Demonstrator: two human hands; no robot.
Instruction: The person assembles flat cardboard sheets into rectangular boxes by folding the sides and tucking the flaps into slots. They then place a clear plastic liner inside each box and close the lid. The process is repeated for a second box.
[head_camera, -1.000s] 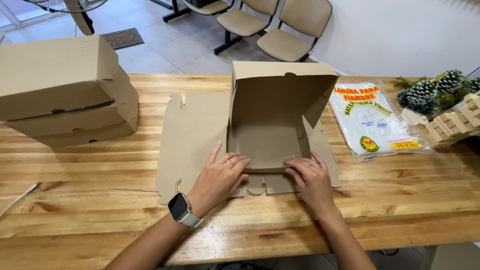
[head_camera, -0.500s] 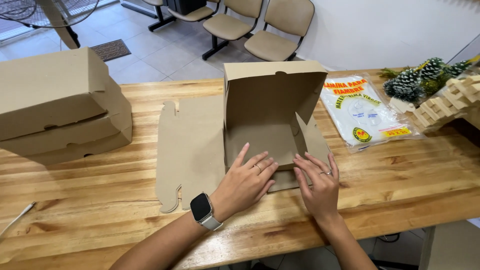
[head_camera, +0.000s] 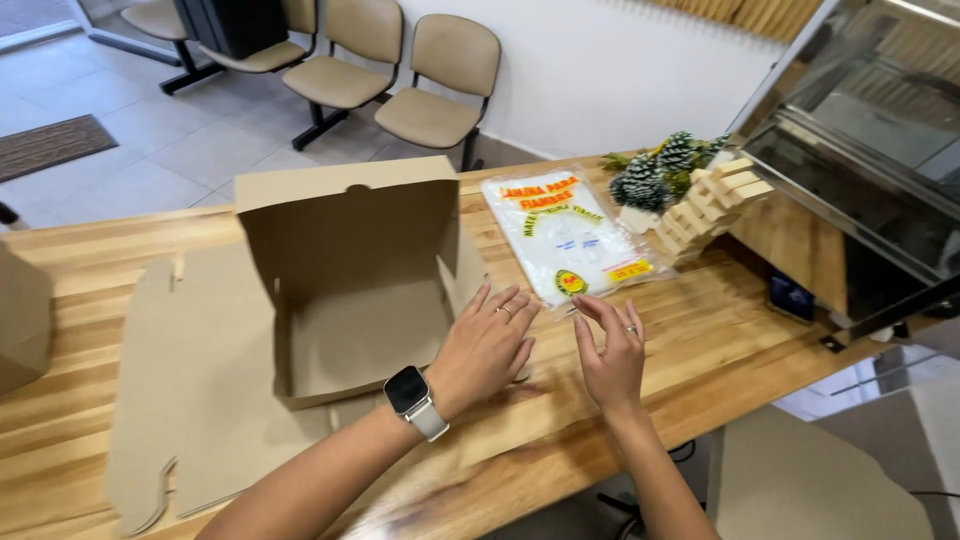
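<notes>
A brown cardboard box (head_camera: 350, 290) stands half folded on the wooden table (head_camera: 700, 350), its lid upright and its front wall raised. My left hand (head_camera: 485, 345), with a smartwatch on the wrist, rests with fingers spread against the box's right front corner. My right hand (head_camera: 612, 352) hovers open just to the right of the box, above the table, holding nothing. A clear plastic packet (head_camera: 570, 235) of white sheets with printed lettering lies just beyond my right hand.
A flat cardboard blank (head_camera: 190, 390) lies under and left of the box. Part of another folded box (head_camera: 22, 320) shows at the left edge. Small pine decorations and wooden blocks (head_camera: 690, 190) sit at the back right beside a glass display case (head_camera: 860, 150). Chairs stand behind.
The view swung right. My right hand came off the box and now hovers beside it. My left hand slid to the box's right front corner.
</notes>
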